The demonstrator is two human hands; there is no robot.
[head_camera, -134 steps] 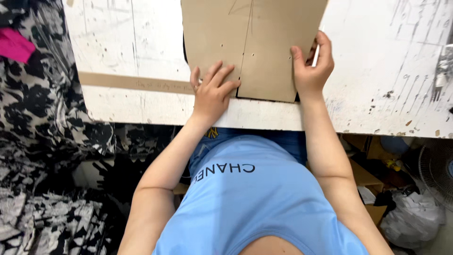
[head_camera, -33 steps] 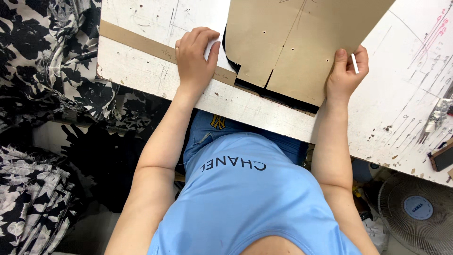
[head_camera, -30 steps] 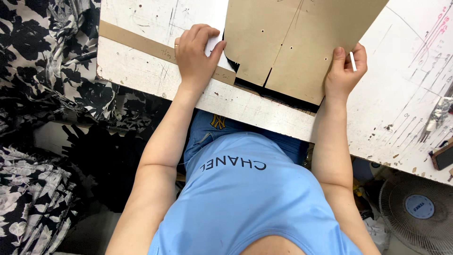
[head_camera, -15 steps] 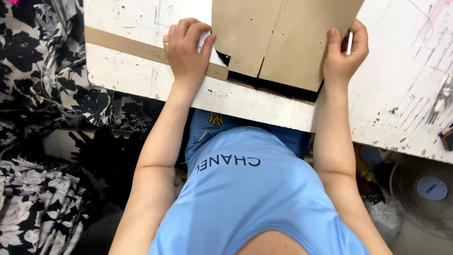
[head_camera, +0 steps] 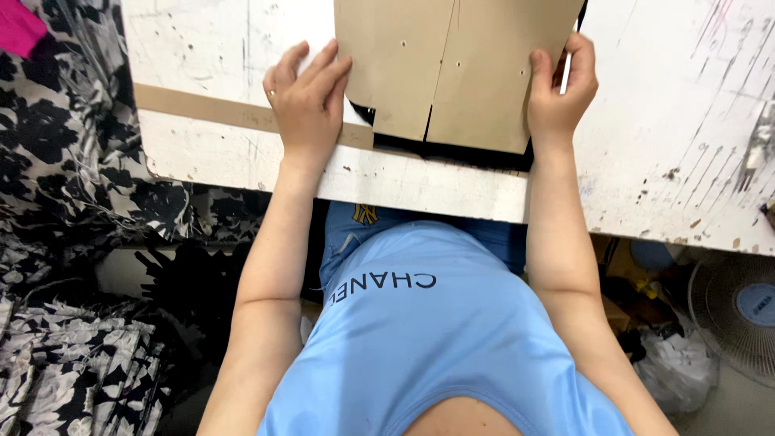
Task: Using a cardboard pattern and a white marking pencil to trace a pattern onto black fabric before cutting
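While each line below names one thing, the order runs from largest to smallest.

Table (head_camera: 686, 121): white, scuffed and pen-marked, filling the upper part of the frame; a tan strip (head_camera: 202, 109) runs across it at upper left.

Printed fabric (head_camera: 56, 178): black-and-white floral cloth heaped down the left side of the frame, soft and loose.

Cardboard pattern (head_camera: 452, 64): flat brown card at upper centre, lying on the table over a dark cloth layer (head_camera: 452, 151) that shows as a thin edge along its lower side. It looks light, stiff and smooth, likely to slide on the cloth unless pressed; its notched lower edge and corners would crease if bent. Best held flat-palmed or by its side edges, not by the notches.

Fan (head_camera: 739, 311): on the floor at lower right, beside a crumpled bag (head_camera: 674, 371).

Left hand (head_camera: 307, 105): fingers spread and flat, pressing down at the pattern's left edge, not closed around anything.

Right hand (head_camera: 561, 89): curled closed on the pattern's right edge, thumb on top, with a thin white stick-like item (head_camera: 566, 73) between the fingers.
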